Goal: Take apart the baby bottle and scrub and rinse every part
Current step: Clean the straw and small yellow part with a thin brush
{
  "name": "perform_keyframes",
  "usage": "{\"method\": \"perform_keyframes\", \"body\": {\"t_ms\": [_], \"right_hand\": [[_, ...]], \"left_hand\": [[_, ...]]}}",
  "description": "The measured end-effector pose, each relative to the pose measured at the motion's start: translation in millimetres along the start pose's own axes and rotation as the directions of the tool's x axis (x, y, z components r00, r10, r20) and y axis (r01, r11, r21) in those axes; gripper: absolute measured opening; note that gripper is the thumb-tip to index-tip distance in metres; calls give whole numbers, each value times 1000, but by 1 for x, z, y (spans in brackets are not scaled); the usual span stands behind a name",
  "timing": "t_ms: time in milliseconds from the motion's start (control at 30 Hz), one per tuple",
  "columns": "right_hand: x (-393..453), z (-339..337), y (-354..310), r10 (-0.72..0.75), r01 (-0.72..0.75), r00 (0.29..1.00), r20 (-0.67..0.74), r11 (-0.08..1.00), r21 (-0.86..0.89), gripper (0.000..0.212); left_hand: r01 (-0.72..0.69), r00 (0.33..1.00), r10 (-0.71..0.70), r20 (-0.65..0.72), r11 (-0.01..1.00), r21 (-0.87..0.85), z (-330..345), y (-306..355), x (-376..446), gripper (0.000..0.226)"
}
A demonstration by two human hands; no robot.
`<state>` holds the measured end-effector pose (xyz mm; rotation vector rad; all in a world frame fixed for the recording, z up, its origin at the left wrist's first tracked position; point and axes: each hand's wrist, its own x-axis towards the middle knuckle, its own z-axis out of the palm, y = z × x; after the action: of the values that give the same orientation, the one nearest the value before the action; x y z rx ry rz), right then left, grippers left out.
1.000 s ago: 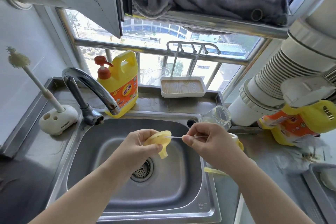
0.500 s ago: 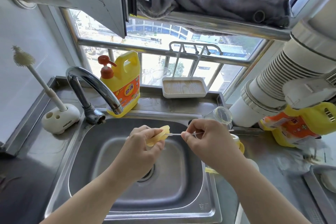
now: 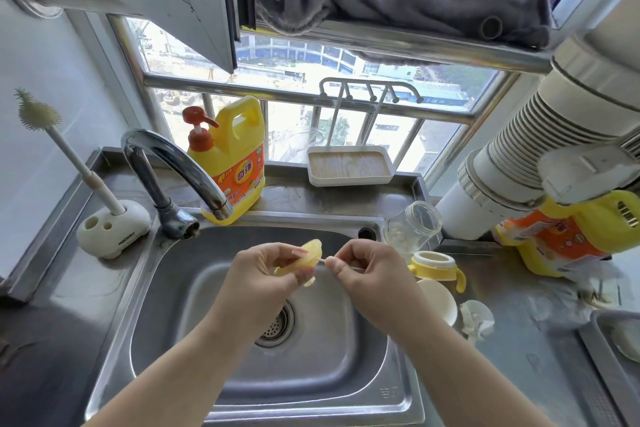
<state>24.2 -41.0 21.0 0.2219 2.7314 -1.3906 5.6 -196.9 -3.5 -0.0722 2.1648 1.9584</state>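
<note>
Over the steel sink (image 3: 166, 288), my left hand (image 3: 266, 274) grips a translucent yellow silicone nipple (image 3: 308, 255). My right hand (image 3: 363, 270) pinches a thin straw brush (image 3: 325, 260) whose tip is pushed into the nipple. The clear bottle body (image 3: 412, 227) lies on its side at the sink's back right corner. The yellow handled collar (image 3: 438, 265) stands on the counter to the right, with a white cap (image 3: 436, 302) and a small clear piece (image 3: 479, 317) beside it.
A chrome faucet (image 3: 180, 170) arches over the sink's back left. A yellow dish-soap bottle (image 3: 232, 159) stands behind it. A white bottle brush in its stand (image 3: 114, 229) sits at the left. A wooden-bottomed tray (image 3: 349, 166) is at the window; another soap jug (image 3: 571, 236) lies at the right.
My right hand moved left toward my left hand, driving the thin brush deeper into the nipple. The nipple has turned in my left hand's grip. The camera view shifted slightly.
</note>
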Motion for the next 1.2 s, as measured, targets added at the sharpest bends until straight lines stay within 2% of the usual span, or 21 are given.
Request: {"method": "perform_keyframes", "body": {"t_ms": [267,467,600,733,867,1033,1200], "right_hand": [[3,-1,2,-18,17,999,33,1000,18,23],[7,-2,0,-30,29,999,19,999,24,26],[8,-6,-1,-51,51,997,58,999,5,27],[11,-3,1,-51,50,999,-11,998,-35,29],[10,-8,1,-64,66,996,57,997,-36,31],[14,-3,5,-50,50,999,-6,998,-45,31],[13,-17,15,-19,22,998,59,999,-43,29]], "left_hand": [[72,997,-67,47,991,-116,-5,-4,9,13],[43,994,-34,99,996,-84,-2,0,8,23],[51,997,-45,63,994,-99,-6,-4,11,22],[46,997,-39,71,994,-94,0,-3,11,21],[58,997,-53,49,993,-104,-5,-6,15,18],[52,996,-45,76,994,-98,-1,-7,14,18],[56,996,-50,73,994,-93,-16,-6,18,15]]}}
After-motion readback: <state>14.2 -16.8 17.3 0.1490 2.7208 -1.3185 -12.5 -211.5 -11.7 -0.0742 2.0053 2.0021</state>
